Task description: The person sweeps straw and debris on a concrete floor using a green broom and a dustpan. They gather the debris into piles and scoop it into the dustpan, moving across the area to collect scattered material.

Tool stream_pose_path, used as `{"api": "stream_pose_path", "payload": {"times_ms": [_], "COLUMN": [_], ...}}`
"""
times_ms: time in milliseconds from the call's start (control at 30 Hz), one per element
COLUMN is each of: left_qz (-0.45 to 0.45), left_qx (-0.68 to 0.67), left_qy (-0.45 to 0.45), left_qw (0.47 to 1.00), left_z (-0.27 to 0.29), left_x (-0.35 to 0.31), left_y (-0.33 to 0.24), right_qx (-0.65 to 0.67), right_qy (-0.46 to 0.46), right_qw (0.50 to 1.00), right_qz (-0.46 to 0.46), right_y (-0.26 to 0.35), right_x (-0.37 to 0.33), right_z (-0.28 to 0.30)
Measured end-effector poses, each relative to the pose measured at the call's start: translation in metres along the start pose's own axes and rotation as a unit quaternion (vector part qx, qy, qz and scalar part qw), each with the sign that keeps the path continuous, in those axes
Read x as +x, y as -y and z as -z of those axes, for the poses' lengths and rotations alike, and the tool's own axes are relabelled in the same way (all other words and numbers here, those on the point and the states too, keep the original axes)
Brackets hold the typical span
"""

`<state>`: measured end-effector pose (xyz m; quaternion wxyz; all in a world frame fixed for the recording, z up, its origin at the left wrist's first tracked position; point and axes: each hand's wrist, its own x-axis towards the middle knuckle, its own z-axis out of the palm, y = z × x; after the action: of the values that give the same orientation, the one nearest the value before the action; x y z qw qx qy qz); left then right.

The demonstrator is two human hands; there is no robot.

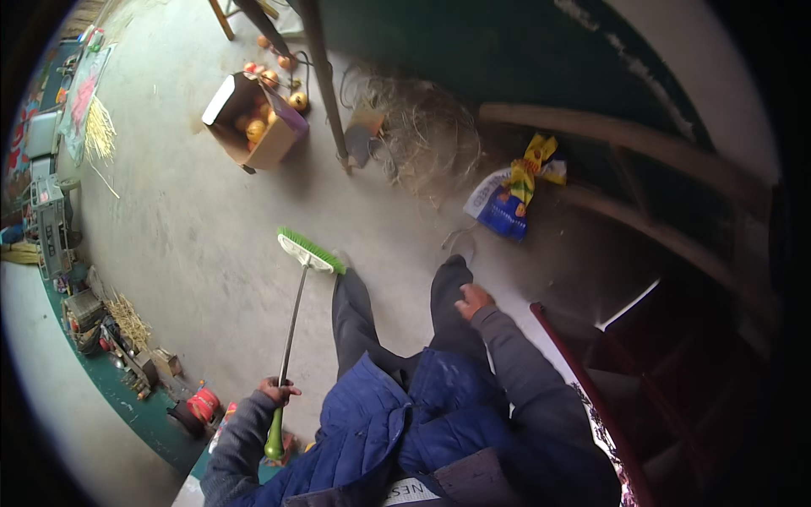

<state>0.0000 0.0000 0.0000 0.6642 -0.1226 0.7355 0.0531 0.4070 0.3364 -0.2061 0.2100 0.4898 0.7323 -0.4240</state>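
Note:
My left hand point(277, 391) is closed round the thin metal handle of a broom point(291, 334), just above its green end grip. The broom's white head point(304, 252), with bright green bristles, is at the far end of the handle, close by my left foot. Its bristles face away from me. My right hand point(473, 302) hangs beside my right leg with its fingers loosely bent and partly apart. Nothing shows in it, though its fingertips are somewhat blurred.
An open cardboard box point(274, 145) holds round orange-yellow fruit, with more fruit beside it. Dry straw or twine point(427, 135) lies near a blue and yellow bag point(507, 207). A wooden ladder-like frame point(608, 127) leans at right. Clutter, including a red roll point(203, 404), lines the left wall.

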Motion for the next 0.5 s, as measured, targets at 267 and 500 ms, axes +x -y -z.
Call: {"api": "stream_pose_path", "payload": {"times_ms": [267, 500], "left_qz": [-0.060, 0.136], "left_qx": [-0.014, -0.040], "left_qy": [-0.100, -0.089], "left_qw": [0.993, 0.986], "left_z": [-0.069, -0.123], "left_x": [0.001, 0.052], "left_y": [0.047, 0.076], "right_qx": [-0.152, -0.174], "right_qy": [-0.012, -0.098], "right_qw": [0.987, 0.976], "right_qz": [-0.047, 0.083], "right_y": [-0.128, -0.085], "right_x": [0.148, 0.325], "right_z": [-0.014, -0.056]}}
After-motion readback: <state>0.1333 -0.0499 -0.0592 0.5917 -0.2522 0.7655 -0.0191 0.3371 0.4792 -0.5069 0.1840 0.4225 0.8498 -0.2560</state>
